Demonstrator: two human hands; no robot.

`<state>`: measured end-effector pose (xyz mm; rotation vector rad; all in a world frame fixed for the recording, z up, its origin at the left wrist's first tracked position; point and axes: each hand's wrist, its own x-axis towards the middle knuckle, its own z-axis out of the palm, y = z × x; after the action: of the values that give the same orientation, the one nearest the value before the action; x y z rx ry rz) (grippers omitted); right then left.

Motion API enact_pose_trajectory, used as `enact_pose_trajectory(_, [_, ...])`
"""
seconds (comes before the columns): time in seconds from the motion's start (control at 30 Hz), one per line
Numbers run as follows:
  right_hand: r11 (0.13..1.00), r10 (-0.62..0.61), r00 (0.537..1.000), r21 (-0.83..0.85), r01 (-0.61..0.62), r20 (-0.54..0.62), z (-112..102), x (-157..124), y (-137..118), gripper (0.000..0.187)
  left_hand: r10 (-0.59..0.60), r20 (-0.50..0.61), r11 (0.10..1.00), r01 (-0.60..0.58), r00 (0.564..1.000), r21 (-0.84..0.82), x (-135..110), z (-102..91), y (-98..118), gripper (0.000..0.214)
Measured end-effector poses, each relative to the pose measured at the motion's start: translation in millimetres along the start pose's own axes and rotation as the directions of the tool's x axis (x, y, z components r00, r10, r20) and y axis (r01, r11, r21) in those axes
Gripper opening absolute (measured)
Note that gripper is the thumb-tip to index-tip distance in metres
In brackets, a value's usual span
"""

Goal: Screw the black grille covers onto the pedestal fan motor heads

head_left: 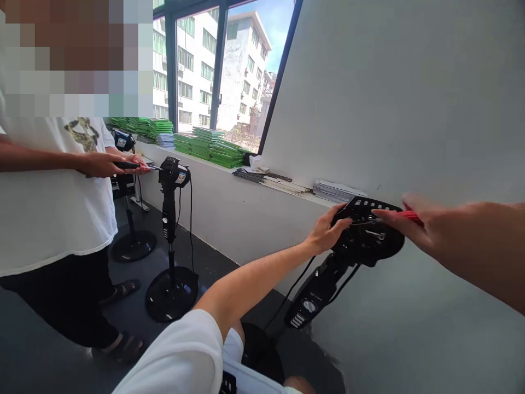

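A black pedestal fan, its blades and grille off, leans across the right of the view with its bare fan head (371, 246) toward me. My left hand (327, 232) grips the left edge of this head, the thumb on its face near the screwdriver's tip. In my right hand (422, 221), slightly blurred, is a screwdriver with a red handle (411, 216). Its shaft points left across the upper part of the head. The exact spot its tip touches is too small to make out. Below the head, the fan's post (314, 298) carries a round silver knob.
At left a co-worker (57, 191) in a white shirt holds a dark-handled screwdriver (127, 164) against another fan (174, 172). A third fan base (134, 246) stands behind. Green stacks (209, 148) and flat sheets (334, 190) lie along the window ledge. Cords hang beside the fans.
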<state>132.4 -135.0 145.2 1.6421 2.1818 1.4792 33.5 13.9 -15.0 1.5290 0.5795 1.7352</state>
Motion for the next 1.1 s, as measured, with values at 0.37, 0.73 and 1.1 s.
enact_pose_trajectory(0.37, [0.999, -0.037, 0.982, 0.008, 0.037, 0.182, -46, -12, -13, 0.046, 0.032, 0.002, 0.994, -0.032, 0.999, -0.108, 3, -1.7, -10, 0.036])
enact_pose_trajectory(0.73, [0.990, -0.079, 0.973, 0.135, 0.050, 0.217, -39, -9, -10, 0.052, 0.082, 0.043, 0.996, -0.080, 0.996, -0.041, -17, -3.8, -5, 0.039])
enact_pose_trajectory(1.1, [0.978, -0.079, 0.980, 0.202, 0.042, 0.181, -43, -12, -11, 0.045, 0.111, 0.055, 0.994, -0.109, 0.992, -0.025, -27, -12.2, -8, 0.043])
